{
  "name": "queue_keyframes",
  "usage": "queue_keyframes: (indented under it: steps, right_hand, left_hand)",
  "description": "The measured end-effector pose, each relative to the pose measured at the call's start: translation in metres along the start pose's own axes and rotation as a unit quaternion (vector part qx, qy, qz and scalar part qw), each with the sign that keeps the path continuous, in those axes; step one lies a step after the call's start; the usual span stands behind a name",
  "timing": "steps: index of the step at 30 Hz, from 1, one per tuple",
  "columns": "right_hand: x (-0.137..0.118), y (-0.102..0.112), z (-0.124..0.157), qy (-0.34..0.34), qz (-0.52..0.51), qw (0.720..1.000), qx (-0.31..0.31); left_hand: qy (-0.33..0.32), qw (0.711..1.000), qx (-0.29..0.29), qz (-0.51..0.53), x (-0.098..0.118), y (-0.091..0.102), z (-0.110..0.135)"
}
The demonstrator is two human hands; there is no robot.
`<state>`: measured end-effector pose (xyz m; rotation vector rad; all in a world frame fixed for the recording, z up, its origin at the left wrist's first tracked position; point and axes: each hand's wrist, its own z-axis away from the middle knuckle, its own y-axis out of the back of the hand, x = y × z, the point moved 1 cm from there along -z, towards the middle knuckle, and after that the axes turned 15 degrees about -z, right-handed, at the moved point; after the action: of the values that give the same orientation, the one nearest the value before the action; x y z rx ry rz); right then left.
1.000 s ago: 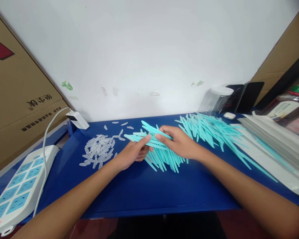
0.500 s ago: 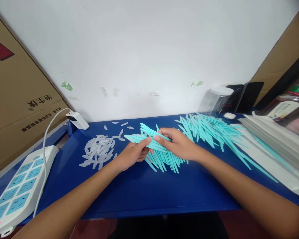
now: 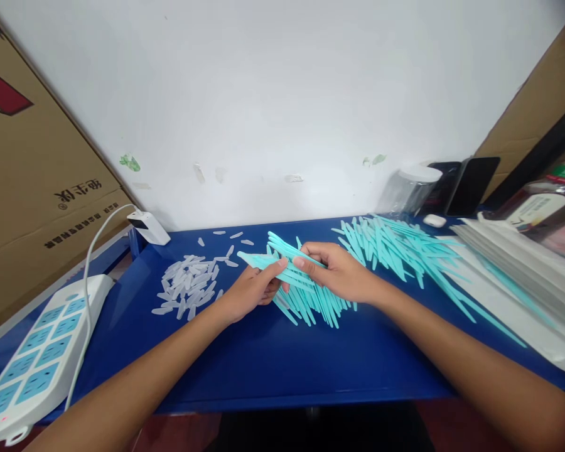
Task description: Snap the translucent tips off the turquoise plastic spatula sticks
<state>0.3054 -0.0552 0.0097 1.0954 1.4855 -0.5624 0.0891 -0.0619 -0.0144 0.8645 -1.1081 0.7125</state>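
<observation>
My left hand (image 3: 254,285) is closed around slim turquoise plastic sticks (image 3: 257,258), shaped like eyebrow razors, with its thumb on top and their tips pointing left. My right hand (image 3: 332,267) pinches a fanned bunch of the same sticks (image 3: 282,243) between thumb and fingers. The two hands almost meet, and the sticks cross between them. Beneath both hands lies a pile of turquoise sticks (image 3: 317,304) on the blue tabletop (image 3: 273,358). Left of my left hand is a heap of small translucent caps (image 3: 188,282), with several strays around it.
A larger pile of turquoise sticks (image 3: 390,245) spreads at the back right beside stacked white sheets (image 3: 513,270). A clear jar (image 3: 412,188) and a dark phone (image 3: 473,185) stand by the wall. At left are a power strip (image 3: 47,351), a white device (image 3: 148,227) and a cardboard box (image 3: 37,163).
The view has shifted very slightly. Both hands keep their grip and place, and the sticks between them have moved only a little.
</observation>
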Motion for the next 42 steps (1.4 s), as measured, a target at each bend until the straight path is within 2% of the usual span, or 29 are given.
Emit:
queue_keyframes:
  steps: [10,21,29,36,42]
  right_hand:
    - [0.0003,0.0001,0.0001,0.023,0.026,0.999,0.007]
    - [-0.0003,-0.0005,0.0005,0.012,0.039,0.999,-0.022]
    - [0.0023,-0.0013,0.0004,0.026,0.05,0.998,-0.039]
    - [0.0014,-0.0011,-0.0001,0.011,0.033,0.999,0.018]
    - [0.0029,-0.0018,0.0,0.012,0.055,0.998,0.013]
  left_hand:
    - [0.002,1.0,0.009,-0.002,-0.0001,0.0003,0.0]
    - [-0.013,1.0,0.005,-0.025,0.0019,-0.0024,0.001]
    - [0.002,0.999,-0.027,-0.022,-0.0019,-0.0039,0.0015]
    - [0.004,1.0,-0.026,-0.007,0.0024,-0.0011,0.0025]
    - [0.012,1.0,-0.02,-0.01,0.0043,-0.0013,0.0036]
